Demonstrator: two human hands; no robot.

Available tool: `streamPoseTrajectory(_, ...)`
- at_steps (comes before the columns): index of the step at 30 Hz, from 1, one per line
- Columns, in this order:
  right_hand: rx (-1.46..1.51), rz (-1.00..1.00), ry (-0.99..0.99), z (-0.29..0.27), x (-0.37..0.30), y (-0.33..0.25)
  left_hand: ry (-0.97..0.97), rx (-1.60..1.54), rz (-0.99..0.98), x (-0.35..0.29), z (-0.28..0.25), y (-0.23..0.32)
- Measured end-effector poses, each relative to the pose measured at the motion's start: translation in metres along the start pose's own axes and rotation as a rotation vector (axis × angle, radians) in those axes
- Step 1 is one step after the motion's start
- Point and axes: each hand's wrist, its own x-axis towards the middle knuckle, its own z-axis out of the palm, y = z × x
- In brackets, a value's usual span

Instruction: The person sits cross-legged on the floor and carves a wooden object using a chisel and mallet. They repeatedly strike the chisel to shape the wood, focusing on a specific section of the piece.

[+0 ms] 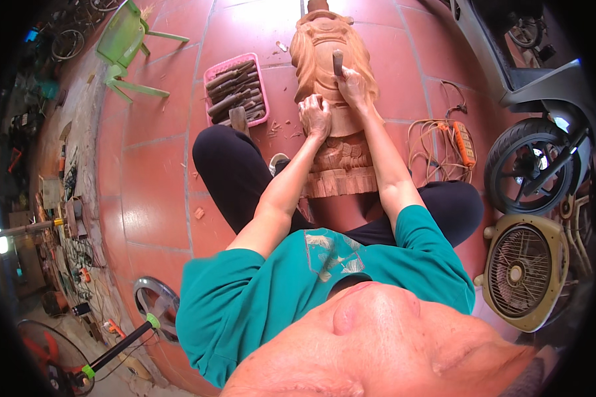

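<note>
A carved wooden statue [331, 56] of a robed, round-bellied figure lies lengthwise on the tiled floor, its base between my legs. My right hand [353, 89] is closed round a chisel [338, 63] whose dark handle sticks up over the statue's belly; its blade is not visible. My left hand [315, 117] rests on the lower left part of the carving with curled fingers; whatever they hold, if anything, is hidden. A pink plastic basket [263, 89] left of the statue holds several dark-handled tools. A block-shaped wooden piece [239, 120] stands by my left knee.
Wood chips [276, 127] lie around the statue. At right are an orange power strip [465, 144] with coiled cord, a motorbike wheel [533, 165] and a box fan [526, 271]. A green plastic chair [122, 40] stands far left, with clutter along the left edge.
</note>
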Motion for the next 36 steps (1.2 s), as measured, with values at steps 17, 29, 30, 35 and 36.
streamPoseTrajectory(17, 0.083, 0.089, -0.044, 0.017, 0.004, 0.036, -0.014, 0.008, -0.035, 0.001, -0.002, 0.006)
streamPoseTrajectory(29, -0.127, -0.138, 0.007, 0.017, -0.007, -0.008, 0.007, -0.011, 0.026, 0.002, 0.003, -0.013)
streamPoseTrajectory(30, -0.115, -0.127, 0.004, 0.02, -0.01, -0.003, 0.005, -0.013, 0.036, 0.002, 0.005, -0.014)
streamPoseTrajectory(35, -0.051, -0.104, -0.048, 0.02, -0.008, 0.009, -0.137, -0.072, -0.114, 0.014, -0.002, -0.009)
streamPoseTrajectory(36, -0.039, -0.11, -0.053, 0.019, -0.008, 0.012, -0.08, -0.145, -0.091, 0.023, -0.004, -0.005)
